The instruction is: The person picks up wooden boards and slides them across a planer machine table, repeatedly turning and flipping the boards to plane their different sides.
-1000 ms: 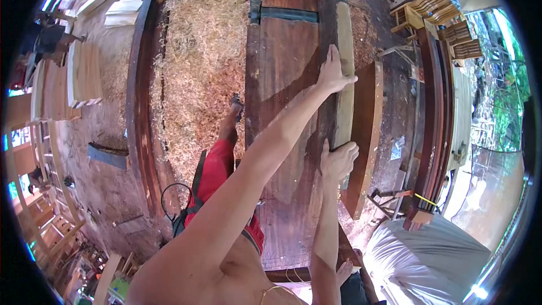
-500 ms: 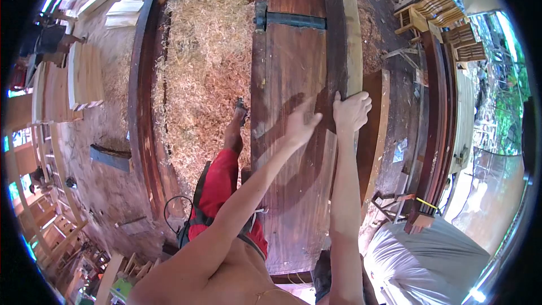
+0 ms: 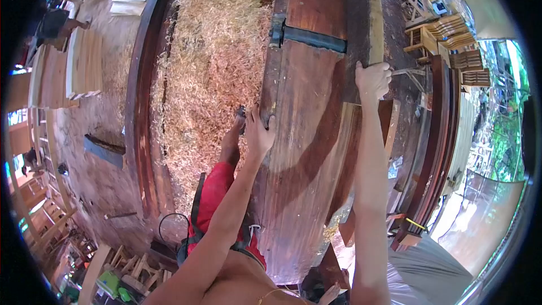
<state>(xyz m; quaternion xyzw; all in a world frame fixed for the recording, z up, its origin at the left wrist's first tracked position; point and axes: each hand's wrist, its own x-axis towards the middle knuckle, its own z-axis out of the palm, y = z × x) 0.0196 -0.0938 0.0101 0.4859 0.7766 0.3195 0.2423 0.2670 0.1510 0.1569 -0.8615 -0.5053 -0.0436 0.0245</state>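
Note:
A long dark beam (image 3: 357, 28) with a pale side lies along the right part of a wide reddish-brown plank surface (image 3: 305, 96). My right hand (image 3: 374, 80) is wrapped around the beam's pale edge close to its near end, thumb on the dark top face. At the left edge of the plank surface, my left hand (image 3: 259, 135) rests with fingers stretched forward and thumb apart, holding nothing. A dark crosspiece (image 3: 314, 38) is set across the surface farther away.
Wood shavings (image 3: 214, 68) cover the floor to the left, beside a long dark timber (image 3: 144, 90). Pale boards (image 3: 87, 68) are stacked farther left, near another person (image 3: 53, 25). Several dark beams (image 3: 437, 152) and wooden chair-like pieces (image 3: 451, 31) stand on the right.
My left hand has moved from over the middle of the plank surface to its left edge. The beam has slid away from me, with my right hand still on it. The view has shifted.

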